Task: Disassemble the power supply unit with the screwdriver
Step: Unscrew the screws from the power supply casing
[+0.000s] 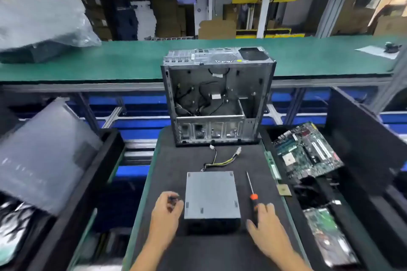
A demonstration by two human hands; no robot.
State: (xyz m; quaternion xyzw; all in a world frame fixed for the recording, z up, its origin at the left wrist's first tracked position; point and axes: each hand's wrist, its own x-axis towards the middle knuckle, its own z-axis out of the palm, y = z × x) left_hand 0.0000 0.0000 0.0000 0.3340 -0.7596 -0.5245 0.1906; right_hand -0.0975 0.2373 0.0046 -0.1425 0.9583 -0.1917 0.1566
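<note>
Power supply unit: a grey metal box (211, 196) lying flat on the black mat (198, 251), near the front edge, between the two hands. Its lid is in place.
Cables: a bundle of yellow and black wires (217, 161) runs from the far edge of the box across the mat, ending in white plugs just short of the computer case.
Screwdriver: lying on the mat just right of the box (251, 191), thin shaft pointing away from the person, orange and black handle nearest.
Right hand: resting on the mat at the handle end of the screwdriver (265, 224), fingers spread and fairly straight, fingertips touching the handle but not wrapped round it.
Left hand: just left of the box (166, 211), not touching it, fingers curled inward. Something small and dark seems to sit in the fingertips; motion blur prevents confirmation.
Computer case: an opened, stripped metal case (218, 94) standing upright at the far end of the mat, loose black wires inside.
Right bin: a black tray (363, 138) holding a green circuit board (307, 152) tilted against its contents, with a second board (323, 226) nearer the person.
Left side: a bagged dark panel (44, 156) leaning in a black tray.
Background: a green conveyor belt (132, 59) carrying a plastic-wrapped item (41, 26) at far left.
</note>
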